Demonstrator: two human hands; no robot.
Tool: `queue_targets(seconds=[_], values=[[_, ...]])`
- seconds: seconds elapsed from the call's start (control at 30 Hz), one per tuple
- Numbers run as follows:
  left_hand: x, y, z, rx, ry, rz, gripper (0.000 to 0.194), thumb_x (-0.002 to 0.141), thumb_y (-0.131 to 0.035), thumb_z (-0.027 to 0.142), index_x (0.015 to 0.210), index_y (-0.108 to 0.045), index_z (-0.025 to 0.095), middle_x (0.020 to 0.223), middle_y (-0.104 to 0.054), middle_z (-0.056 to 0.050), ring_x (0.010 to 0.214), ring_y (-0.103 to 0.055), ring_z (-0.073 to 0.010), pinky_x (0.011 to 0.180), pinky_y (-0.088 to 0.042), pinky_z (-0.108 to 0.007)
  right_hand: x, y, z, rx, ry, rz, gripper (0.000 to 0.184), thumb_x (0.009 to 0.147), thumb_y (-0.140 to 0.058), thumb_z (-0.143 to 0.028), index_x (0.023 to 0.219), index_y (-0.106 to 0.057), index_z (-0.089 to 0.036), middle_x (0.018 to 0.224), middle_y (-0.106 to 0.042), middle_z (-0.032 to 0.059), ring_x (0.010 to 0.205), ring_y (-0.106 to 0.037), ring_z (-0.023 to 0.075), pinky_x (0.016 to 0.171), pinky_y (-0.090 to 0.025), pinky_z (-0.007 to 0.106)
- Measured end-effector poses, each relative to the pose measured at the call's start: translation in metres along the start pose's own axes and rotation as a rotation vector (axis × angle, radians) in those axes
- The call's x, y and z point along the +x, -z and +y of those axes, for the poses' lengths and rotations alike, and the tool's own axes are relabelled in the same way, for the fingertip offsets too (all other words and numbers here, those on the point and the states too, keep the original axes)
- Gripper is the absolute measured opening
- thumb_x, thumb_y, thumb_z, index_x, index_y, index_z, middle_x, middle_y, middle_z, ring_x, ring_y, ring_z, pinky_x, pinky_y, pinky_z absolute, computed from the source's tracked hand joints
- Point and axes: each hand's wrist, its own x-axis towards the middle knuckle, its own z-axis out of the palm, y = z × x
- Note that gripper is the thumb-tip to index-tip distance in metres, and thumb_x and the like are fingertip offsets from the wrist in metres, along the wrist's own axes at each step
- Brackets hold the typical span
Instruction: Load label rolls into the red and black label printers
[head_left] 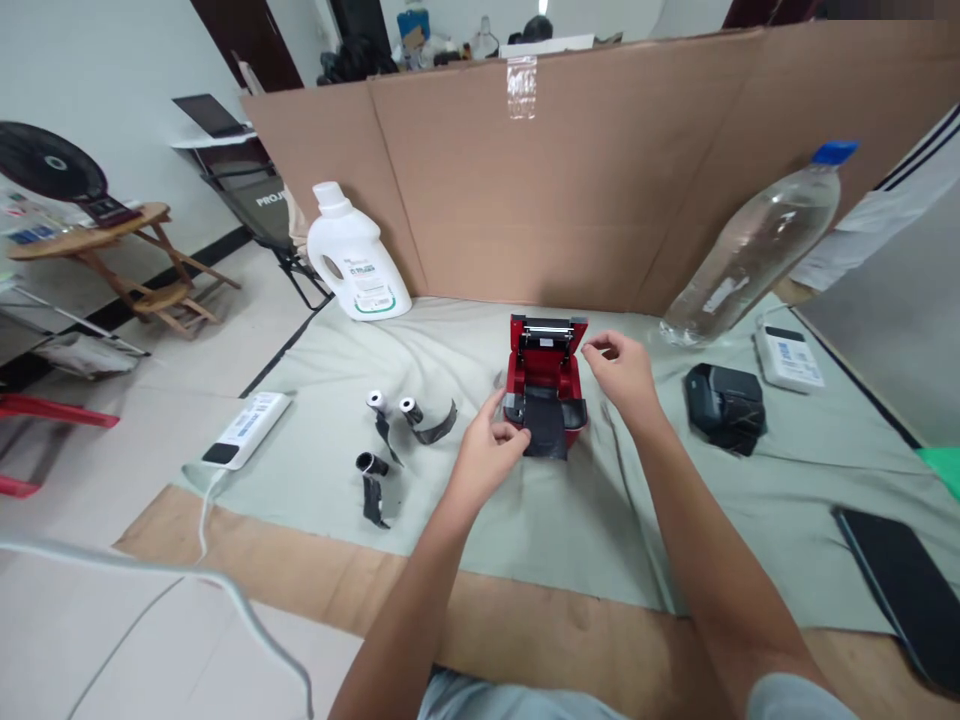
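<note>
Pale green cloth (555, 550) covers most of a wooden table (517, 610), backed by a tall cardboard panel (562, 190). Off to the left, a white device (247, 430) trails a cable, and a white jug (364, 270) leans by the panel. Three small rolls (372, 462) lie loose with dark tails. Next, the left hand (487, 450) sets its thumb at the left edge of a black strip (544, 425); how firmly it pinches, I cannot tell. Mid-cloth stands the red device (547, 372), its lid (549, 338) raised. Opening looks done, and the strip hangs over the front; the lid is not yet lowered. The right hand (621, 370), fingers curled, is beside the lid's right edge; contact is unclear. Farther right are a large bottle (757, 250), a black device (724, 405) and a phone (900, 590).
</note>
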Motion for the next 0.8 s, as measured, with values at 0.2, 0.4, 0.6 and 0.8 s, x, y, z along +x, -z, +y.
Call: queue_targets(seconds=[0.2, 0.4, 0.6, 0.8], values=[[-0.01, -0.001, -0.008, -0.112, 0.026, 0.007, 0.093, 0.075, -0.075, 0.028, 0.156, -0.034, 0.006, 0.06, -0.056, 0.009, 0.057, -0.049, -0.0088, 0.066, -0.04, -0.023, 0.01, -0.022, 0.007, 0.184, 0.006, 0.055, 0.024, 0.082, -0.062, -0.045, 0.092, -0.056, -0.024, 0.117, -0.069, 0.007, 0.088, -0.059, 0.0203, 0.083, -0.048, 0.038], [-0.012, -0.001, -0.014, -0.147, 0.034, 0.007, 0.091, 0.075, -0.077, 0.03, 0.154, -0.037, 0.007, 0.06, -0.055, 0.009, 0.058, -0.049, -0.0089, 0.066, -0.04, -0.022, 0.006, -0.018, 0.011, 0.308, 0.006, 0.033, 0.029, 0.084, -0.063, -0.051, 0.091, -0.051, -0.025, 0.095, -0.064, 0.0017, 0.081, -0.056, 0.0173, 0.08, -0.047, 0.035], [-0.01, 0.001, -0.019, -0.086, 0.003, -0.033, 0.087, 0.081, -0.072, 0.031, 0.157, -0.035, 0.011, 0.065, -0.056, 0.008, 0.06, -0.049, -0.0082, 0.065, -0.039, -0.022, -0.034, 0.0, 0.026, 0.274, -0.108, -0.216, 0.046, 0.076, -0.073, -0.045, 0.114, -0.056, -0.028, 0.135, -0.057, 0.0072, 0.107, -0.058, 0.0231, 0.086, -0.051, 0.039], [-0.001, 0.011, -0.009, -0.013, 0.022, -0.17, 0.099, 0.081, -0.071, 0.026, 0.164, -0.018, 0.016, 0.063, -0.054, 0.009, 0.059, -0.048, -0.0087, 0.062, -0.038, -0.022, -0.043, -0.006, 0.03, 0.497, -0.285, -0.316, 0.059, 0.077, -0.067, -0.041, 0.133, -0.05, -0.033, 0.148, -0.052, 0.0059, 0.127, -0.057, 0.0247, 0.1, -0.052, 0.042]])
